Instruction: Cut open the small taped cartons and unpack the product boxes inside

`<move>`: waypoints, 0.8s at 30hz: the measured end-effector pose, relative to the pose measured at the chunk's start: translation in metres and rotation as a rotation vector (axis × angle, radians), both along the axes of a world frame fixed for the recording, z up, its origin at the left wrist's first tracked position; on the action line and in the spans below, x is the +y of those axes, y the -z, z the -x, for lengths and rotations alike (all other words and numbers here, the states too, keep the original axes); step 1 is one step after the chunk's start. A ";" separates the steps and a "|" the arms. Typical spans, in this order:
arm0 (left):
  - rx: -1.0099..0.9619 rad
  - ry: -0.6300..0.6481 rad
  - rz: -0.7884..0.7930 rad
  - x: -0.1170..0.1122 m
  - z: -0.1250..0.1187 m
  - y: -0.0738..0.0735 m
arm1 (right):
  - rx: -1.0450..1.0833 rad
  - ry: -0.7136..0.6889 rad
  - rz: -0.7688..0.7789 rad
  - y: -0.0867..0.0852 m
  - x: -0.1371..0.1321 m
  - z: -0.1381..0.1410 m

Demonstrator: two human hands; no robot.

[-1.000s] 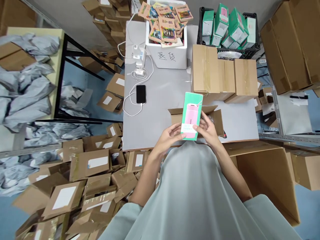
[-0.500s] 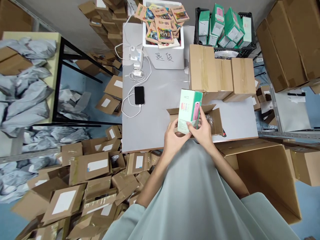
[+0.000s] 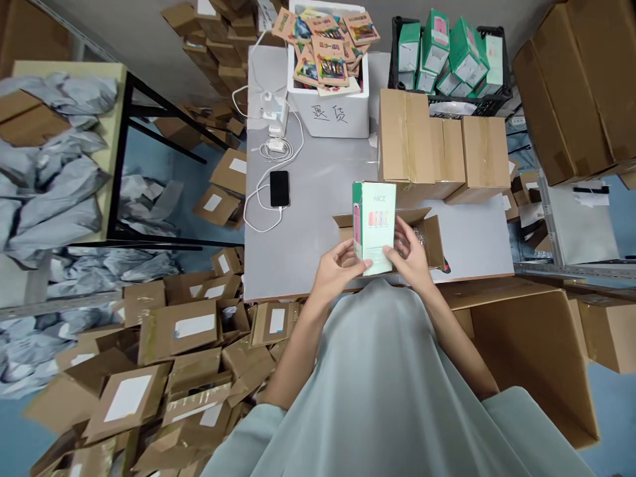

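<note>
A green and white product box (image 3: 378, 225) stands nearly upright between my two hands, its printed white face and narrow green left side showing. My left hand (image 3: 336, 268) grips its lower left edge, thumb on the front. On the right, my right hand (image 3: 410, 257) holds the other edge, with the thumb pressed on the face and the fingers behind. Beneath and behind it sits an open cardboard carton (image 3: 433, 244) with bubble wrap (image 3: 420, 236) inside. The held box hides part of that carton.
A phone (image 3: 279, 189) on a white cable lies left on the grey table (image 3: 318, 172). Behind are a white foam bin (image 3: 328, 116) of booklets, closed cartons (image 3: 405, 139) and a black crate (image 3: 450, 99) of green boxes. Several parcels (image 3: 193, 324) cover the floor at left; a large open carton (image 3: 531, 351) stands right.
The product box has been turned, so its green side with the pink picture now faces left instead of right. My hands have shifted their hold and sit slightly farther apart.
</note>
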State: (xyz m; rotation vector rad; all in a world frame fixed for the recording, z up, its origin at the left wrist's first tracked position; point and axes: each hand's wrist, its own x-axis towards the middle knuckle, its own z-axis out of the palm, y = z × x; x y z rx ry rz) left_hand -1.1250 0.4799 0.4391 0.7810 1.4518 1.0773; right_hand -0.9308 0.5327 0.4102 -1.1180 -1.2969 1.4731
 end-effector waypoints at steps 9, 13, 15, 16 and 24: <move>0.045 -0.026 -0.125 -0.017 -0.016 -0.014 | -0.082 0.077 -0.014 -0.025 -0.007 0.010; -0.162 0.079 -0.035 -0.011 0.004 -0.011 | 0.032 -0.015 0.047 -0.022 -0.005 0.005; -0.204 0.106 -0.005 -0.008 0.007 -0.007 | 0.057 -0.046 0.054 -0.020 -0.004 0.006; -0.208 0.101 0.002 -0.006 0.006 -0.005 | 0.062 -0.056 0.053 -0.019 -0.005 0.006; 0.322 -0.186 -0.063 -0.007 -0.021 -0.001 | -0.172 0.098 -0.075 -0.024 -0.011 0.015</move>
